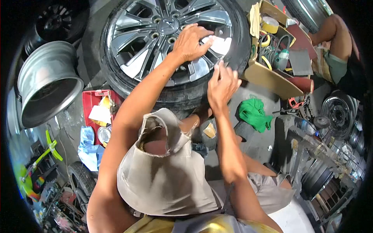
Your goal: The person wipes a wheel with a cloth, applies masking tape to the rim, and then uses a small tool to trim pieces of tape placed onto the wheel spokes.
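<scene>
Your left hand (191, 42) is spread flat on the wheel (171, 37), fingers pressing a pale sheet (218, 43) (tape or paper, hard to say) against the spokes near the rim, so not clenched, more a flat pin-down that looks meant to keep the sheet from sliding; your right hand (222, 83) sits just nearer, at the tyre (182, 95) edge, fingers curled tight around something thin poking up between them; I can't tell what it is, maybe a strip end or a small blade, but it's pinched, not loose. The wheel itself lies face up on the floor right in front of you, far centre of the view, which puts the spokes at easy reach for both hands; the open box (272, 75) of tape rolls and bits sits just right of the tyre, close enough to grab from; a green rag (253, 112) lies near right on the floor; a red tray (93, 106) is at the near left; a bare rim (46, 83) leans far left; another person (336, 46) is off at the far right.
</scene>
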The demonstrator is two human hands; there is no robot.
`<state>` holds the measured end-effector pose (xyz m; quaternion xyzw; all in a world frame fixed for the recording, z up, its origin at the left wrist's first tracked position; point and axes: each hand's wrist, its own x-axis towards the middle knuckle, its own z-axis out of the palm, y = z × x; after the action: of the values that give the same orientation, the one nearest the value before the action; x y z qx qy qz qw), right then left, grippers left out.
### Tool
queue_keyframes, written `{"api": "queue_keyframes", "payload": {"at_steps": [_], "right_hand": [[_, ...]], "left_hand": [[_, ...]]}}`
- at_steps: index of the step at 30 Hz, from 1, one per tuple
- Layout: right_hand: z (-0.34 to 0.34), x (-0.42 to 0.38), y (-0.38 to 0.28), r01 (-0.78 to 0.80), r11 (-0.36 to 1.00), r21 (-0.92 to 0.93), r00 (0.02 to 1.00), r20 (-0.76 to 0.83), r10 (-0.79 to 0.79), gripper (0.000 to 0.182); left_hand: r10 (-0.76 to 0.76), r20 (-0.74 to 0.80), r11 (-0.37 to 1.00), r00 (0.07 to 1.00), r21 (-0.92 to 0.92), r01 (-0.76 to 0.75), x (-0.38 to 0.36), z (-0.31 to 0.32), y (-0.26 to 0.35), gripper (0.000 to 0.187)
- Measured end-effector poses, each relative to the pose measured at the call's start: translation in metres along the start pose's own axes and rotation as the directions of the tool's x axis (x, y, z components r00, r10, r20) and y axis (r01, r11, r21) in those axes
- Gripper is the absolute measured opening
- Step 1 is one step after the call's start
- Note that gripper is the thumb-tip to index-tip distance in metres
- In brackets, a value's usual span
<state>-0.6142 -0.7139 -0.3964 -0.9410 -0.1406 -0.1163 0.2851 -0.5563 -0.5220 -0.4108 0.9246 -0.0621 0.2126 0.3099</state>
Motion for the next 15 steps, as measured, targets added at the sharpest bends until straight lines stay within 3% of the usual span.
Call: {"api": "queue_keyframes", "payload": {"at_steps": [4,15], "right_hand": [[-0.001,0.016,0.006,0.038,0.997,-0.061,0.999,0.003,-0.037,0.03],[-0.009,0.004,0.005,0.088,0.996,0.031,0.995,0.05,-0.089,0.026]], "left_hand": [[0.018,0.027,1.0,0.999,0.004,-0.018,0.0,0.001,-0.002,0.041],[0.007,0.006,1.0,1.0,-0.006,-0.007,-0.001,0.001,0.0,0.042]]}}
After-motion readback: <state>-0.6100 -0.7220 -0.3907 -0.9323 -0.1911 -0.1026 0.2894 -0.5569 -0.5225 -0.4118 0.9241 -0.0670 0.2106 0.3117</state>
